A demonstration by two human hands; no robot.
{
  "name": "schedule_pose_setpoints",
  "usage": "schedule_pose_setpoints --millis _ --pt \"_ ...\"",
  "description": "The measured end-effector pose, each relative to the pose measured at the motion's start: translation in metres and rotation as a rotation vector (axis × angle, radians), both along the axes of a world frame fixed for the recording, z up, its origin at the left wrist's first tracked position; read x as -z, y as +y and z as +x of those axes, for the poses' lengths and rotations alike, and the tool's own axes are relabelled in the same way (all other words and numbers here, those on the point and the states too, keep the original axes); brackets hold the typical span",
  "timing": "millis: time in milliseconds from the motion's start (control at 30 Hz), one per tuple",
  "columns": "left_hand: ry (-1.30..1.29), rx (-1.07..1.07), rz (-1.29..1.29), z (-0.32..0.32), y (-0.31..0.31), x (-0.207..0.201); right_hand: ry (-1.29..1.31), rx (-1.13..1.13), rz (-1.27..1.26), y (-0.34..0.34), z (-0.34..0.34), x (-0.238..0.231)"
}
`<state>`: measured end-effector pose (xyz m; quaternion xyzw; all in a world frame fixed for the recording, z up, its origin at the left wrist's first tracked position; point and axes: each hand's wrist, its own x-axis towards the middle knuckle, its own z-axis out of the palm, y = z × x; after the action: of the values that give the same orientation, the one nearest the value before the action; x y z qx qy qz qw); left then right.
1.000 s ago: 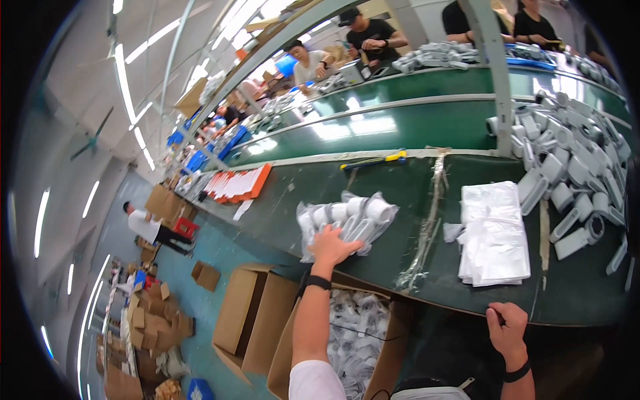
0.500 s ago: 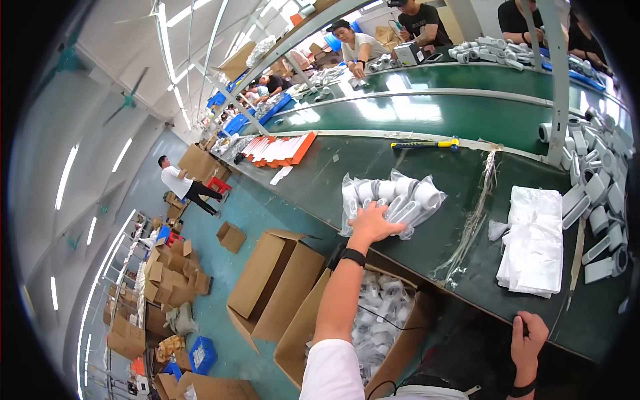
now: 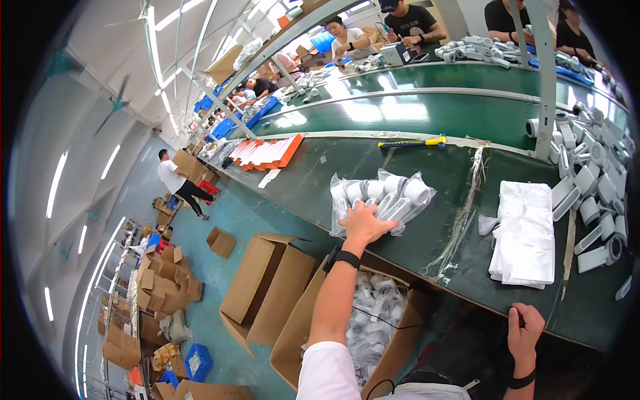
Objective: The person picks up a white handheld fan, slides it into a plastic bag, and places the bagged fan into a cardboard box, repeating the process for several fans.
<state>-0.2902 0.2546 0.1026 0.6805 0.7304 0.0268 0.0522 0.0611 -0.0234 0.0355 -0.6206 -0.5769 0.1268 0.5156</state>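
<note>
Across a row of clear plastic bags holding white and grey handled parts, my left hand lies with its fingers spread. The bags rest side by side on the dark green bench near its front edge; how firmly the fingertips press is hard to see. My right hand is curled into a loose fist at the bench's front edge, with nothing visible in it. Beyond that hand lies a stack of flat white plastic bags.
An open carton of bagged parts stands below the bench, beside another open box. Loose grey-white parts pile up at right. A yellow-and-black hammer and an orange tray of papers lie farther back. People work across the conveyor.
The view has shifted slightly, so the bench sits a little farther left. My left hand stays on the bags and my right stays curled. A person across the conveyor has drawn an arm back.
</note>
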Motion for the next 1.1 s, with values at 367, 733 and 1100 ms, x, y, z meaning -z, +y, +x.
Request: schedule_pose_setpoints --millis 367,733,1100 --pt "-0.004 0.019 0.119 -0.001 -0.002 0.011 0.004 0.0 -0.011 -0.001 0.001 -0.002" --pt "0.0 0.083 0.216 -0.001 -0.003 0.016 -0.005 0.013 0.019 0.001 -0.001 -0.005" --pt "-0.018 0.085 0.108 0.002 -0.002 0.006 -0.014 0.007 0.038 0.001 -0.002 -0.005"
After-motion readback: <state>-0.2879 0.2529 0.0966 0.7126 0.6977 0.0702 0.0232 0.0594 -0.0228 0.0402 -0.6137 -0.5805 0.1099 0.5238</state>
